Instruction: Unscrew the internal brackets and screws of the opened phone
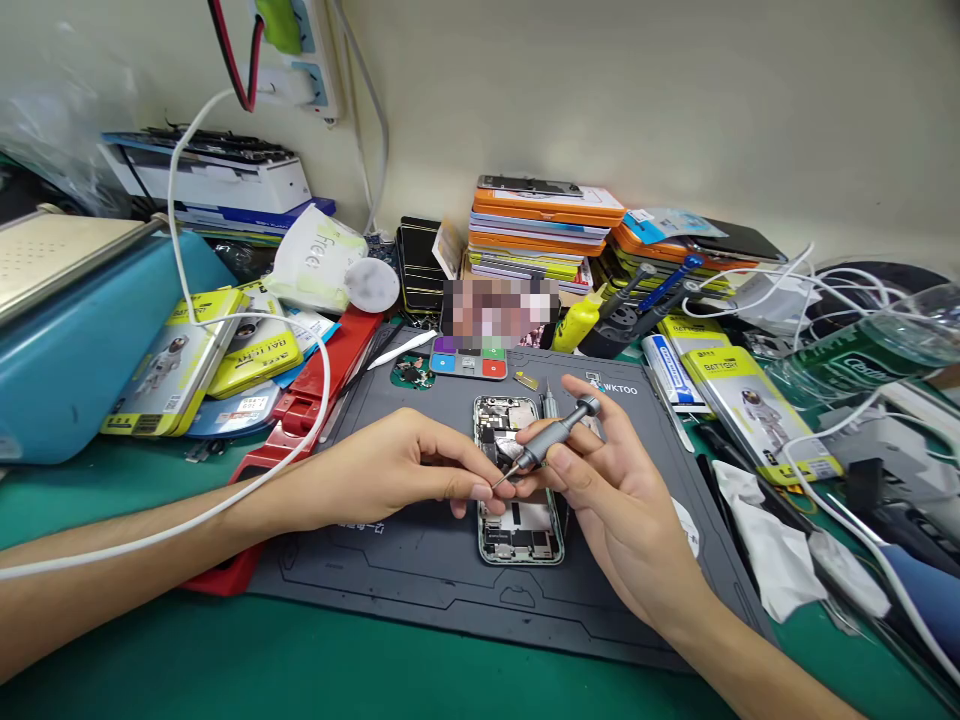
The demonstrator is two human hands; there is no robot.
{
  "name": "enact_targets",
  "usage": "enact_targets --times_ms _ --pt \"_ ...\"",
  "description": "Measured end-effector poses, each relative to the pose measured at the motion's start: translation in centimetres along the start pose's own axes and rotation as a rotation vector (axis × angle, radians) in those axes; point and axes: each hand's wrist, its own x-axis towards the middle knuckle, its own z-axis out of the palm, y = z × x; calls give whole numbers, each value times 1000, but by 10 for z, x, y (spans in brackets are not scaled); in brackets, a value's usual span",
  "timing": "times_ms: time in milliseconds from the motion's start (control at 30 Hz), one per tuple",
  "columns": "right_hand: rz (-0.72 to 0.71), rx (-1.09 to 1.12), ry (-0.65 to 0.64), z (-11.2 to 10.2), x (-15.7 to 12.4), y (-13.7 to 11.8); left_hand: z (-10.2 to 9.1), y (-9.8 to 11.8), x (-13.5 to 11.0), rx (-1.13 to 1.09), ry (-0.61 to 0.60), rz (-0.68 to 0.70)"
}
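A small grey precision screwdriver is gripped in my right hand, its shaft slanting down to the left. Around its tip, my left hand has thumb and forefinger pinched together; whatever lies between them is too small to make out. Under both hands lies an opened smartphone, its inner boards and metal parts exposed. My fingers cover the middle of the phone. Just behind it rests another thin screwdriver.
The phone lies on a dark grey repair mat. A red tool and yellow battery packs are at left. A white cable crosses my left forearm. A screwdriver holder, more packs and a green bottle stand right.
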Motion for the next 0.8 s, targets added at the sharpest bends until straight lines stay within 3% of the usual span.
enact_targets --times_ms 167,467,700,800 --pt "-20 21 9 0 -2 -2 1 3 -1 58 13 30" --pt "-94 -39 10 -2 -4 -1 1 4 1 196 174 -32" --pt "-374 -288 70 2 -16 6 1 6 0 200 221 -33" --pt "-493 -426 14 -2 -23 12 2 6 0 195 230 -41"
